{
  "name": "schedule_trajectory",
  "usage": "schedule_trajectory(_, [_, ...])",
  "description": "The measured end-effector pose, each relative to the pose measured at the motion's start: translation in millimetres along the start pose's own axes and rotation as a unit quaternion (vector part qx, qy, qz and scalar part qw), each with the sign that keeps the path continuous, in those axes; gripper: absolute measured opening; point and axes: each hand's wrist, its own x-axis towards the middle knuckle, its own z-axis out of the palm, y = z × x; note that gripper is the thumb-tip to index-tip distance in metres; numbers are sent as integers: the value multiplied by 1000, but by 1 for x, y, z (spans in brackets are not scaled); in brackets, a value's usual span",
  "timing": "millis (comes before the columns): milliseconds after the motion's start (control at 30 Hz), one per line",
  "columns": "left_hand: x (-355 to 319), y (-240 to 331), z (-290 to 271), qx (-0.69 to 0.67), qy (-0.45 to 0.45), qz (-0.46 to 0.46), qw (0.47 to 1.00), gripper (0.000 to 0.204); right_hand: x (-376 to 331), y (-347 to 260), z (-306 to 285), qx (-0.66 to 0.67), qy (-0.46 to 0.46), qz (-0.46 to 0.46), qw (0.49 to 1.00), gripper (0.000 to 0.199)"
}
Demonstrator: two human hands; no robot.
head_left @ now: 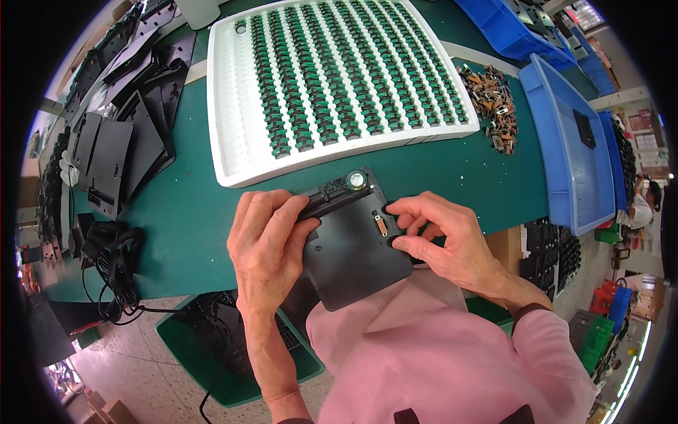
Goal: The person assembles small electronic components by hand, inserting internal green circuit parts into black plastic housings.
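Note:
A flat black plastic panel point(357, 254) is held tilted above my lap, at the table's front edge. My left hand point(265, 244) pinches its upper left edge between thumb and fingers. On the panel's far end sits a round part with a silvery face point(357, 179). Near the right edge lies a small brown piece with metal ends point(381, 225), in a recess. My right hand point(452, 237) is closed at that edge, index finger and thumb touching the panel on either side of the recess; its other fingers curl behind.
Beyond stands a white foam tray point(233, 134) with rows of green-and-black parts point(321, 78). Small brown metal-ended pieces point(498, 109) are heaped beside it. A blue bin point(554, 162) is at right. Black panels point(106, 159) and coiled cable point(113, 247) lie left, above a green bin point(236, 399).

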Motion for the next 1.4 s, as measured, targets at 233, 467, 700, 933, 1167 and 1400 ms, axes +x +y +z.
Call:
schedule_trajectory(233, [0, 0, -2, -4, 12, -20, 1000, 32, -5, -3, -1, 202, -76, 155, 964, 59])
schedule_trajectory(467, [1, 1, -1, -5, 1, -14, 1000, 32, -3, -2, 8, 231, -54, 149, 960, 61])
schedule_trajectory(700, [1, 4, -2, -9, 18, -6, 1000, 30, 0, -1, 5, 258, -70, 162, 950, 54])
schedule_trajectory(933, [-1, 3, 0, -14, 30, 14, 999, 32, 0, -4, 6, 307, -70, 156, 936, 46])
schedule_trajectory(1167, [-1, 4, -1, -15, 32, 3, 999, 32, -4, -3, 7, 316, -67, 154, 934, 53])
schedule_trajectory(1400, [-2, 0, -6, 6, 40, -20, 999, 33, -7, -1, 2, 305, -111, 195, 926, 50])
